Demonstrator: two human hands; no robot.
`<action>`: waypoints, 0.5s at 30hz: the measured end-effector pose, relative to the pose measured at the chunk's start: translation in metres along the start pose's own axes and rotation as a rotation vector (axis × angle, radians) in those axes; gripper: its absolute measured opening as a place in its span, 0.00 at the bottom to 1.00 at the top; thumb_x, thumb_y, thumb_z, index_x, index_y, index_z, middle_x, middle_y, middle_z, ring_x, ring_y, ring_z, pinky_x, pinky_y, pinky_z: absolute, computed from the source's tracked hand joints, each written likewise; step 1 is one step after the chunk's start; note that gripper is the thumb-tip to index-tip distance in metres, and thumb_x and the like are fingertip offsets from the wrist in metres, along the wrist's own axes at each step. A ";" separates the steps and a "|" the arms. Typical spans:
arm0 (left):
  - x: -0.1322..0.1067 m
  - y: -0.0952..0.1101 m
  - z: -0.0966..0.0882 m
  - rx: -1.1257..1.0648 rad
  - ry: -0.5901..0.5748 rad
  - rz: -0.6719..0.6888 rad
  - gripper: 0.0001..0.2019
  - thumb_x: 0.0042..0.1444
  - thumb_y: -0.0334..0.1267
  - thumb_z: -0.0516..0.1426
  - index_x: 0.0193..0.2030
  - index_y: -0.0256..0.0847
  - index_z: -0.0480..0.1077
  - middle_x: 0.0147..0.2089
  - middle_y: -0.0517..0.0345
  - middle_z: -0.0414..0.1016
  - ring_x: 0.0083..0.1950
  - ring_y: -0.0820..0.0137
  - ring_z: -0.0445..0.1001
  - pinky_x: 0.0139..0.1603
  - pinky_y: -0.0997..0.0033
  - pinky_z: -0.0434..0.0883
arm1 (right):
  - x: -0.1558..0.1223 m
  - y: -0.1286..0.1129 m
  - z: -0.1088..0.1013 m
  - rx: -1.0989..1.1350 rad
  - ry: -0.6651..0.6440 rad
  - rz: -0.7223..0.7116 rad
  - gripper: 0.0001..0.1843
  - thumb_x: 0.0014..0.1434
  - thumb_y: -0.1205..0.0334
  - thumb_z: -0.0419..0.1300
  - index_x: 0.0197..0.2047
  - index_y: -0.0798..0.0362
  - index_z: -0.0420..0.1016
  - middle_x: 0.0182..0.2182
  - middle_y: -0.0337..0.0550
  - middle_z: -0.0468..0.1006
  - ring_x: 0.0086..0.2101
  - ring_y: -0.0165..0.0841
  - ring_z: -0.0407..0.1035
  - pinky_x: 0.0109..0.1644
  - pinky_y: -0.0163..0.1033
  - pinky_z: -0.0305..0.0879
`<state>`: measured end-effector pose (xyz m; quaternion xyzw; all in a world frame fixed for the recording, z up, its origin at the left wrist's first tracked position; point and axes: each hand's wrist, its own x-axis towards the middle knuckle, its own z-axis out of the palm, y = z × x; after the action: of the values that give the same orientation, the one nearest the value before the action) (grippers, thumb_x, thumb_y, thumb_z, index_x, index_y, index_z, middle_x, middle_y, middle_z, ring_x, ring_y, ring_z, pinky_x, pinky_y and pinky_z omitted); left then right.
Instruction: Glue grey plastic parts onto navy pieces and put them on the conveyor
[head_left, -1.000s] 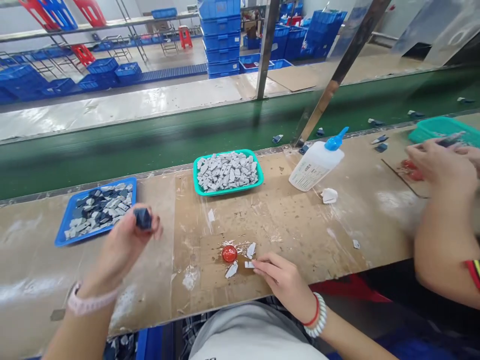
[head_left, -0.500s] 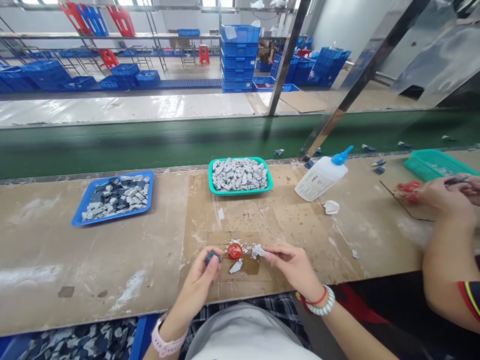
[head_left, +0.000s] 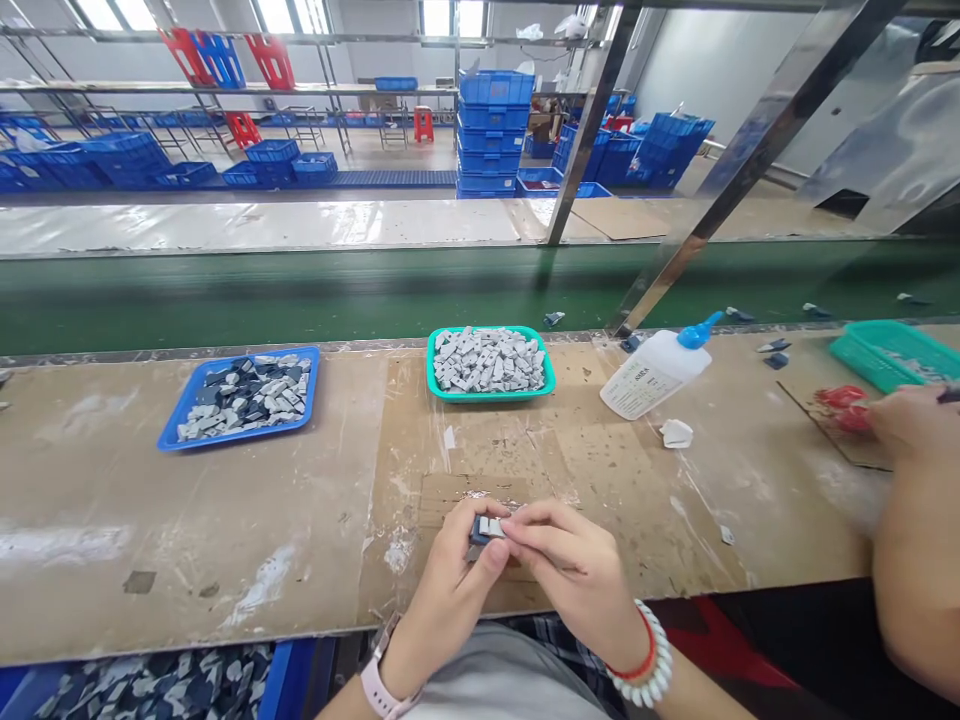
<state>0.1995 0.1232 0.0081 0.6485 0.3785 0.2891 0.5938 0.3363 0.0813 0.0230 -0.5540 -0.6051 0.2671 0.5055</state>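
Clamped close together, your left hand [head_left: 450, 600] and right hand [head_left: 570, 565] meet on a dark blue piece [head_left: 480, 532], held just nearer you than the teal tray [head_left: 491, 393]. Your left thumb and fingers pinch it, while your right fingertips [head_left: 525, 525] bear on a pale grey piece [head_left: 491, 526] lying against its face. That pinch looks meant to keep the two pieces pressed in line; your fingers hide how they meet.

Small grey pieces fill the teal tray, and a blue tray [head_left: 225, 437] of mixed dark and grey pieces sits to its left, both apparently placed for an easy reach. To its right stands a white squeeze bottle [head_left: 656, 375] with a blue nozzle, lying tilted with the nozzle raised, and a paper scrap [head_left: 677, 433] lies nearby.

The scuffed workbench [head_left: 187, 520] around the teal tray is streaked with whitish residue. A green conveyor belt [head_left: 300, 295] runs just behind the teal tray, and stacked blue crates [head_left: 491, 130] rise well beyond it. Far to its right, a co-worker's hand [head_left: 911, 425] works beside a green basket [head_left: 896, 355].
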 end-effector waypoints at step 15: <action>-0.007 -0.034 0.009 -0.067 0.237 -0.079 0.14 0.57 0.46 0.44 0.27 0.45 0.63 0.25 0.54 0.64 0.29 0.61 0.63 0.29 0.63 0.60 | -0.016 0.005 0.029 -0.295 -0.264 -0.203 0.16 0.60 0.65 0.42 0.33 0.50 0.71 0.28 0.47 0.69 0.30 0.33 0.65 0.32 0.36 0.66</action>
<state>0.1982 0.1130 -0.0260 0.5743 0.4612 0.3525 0.5773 0.3097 0.0741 0.0028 -0.5185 -0.7511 0.1938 0.3599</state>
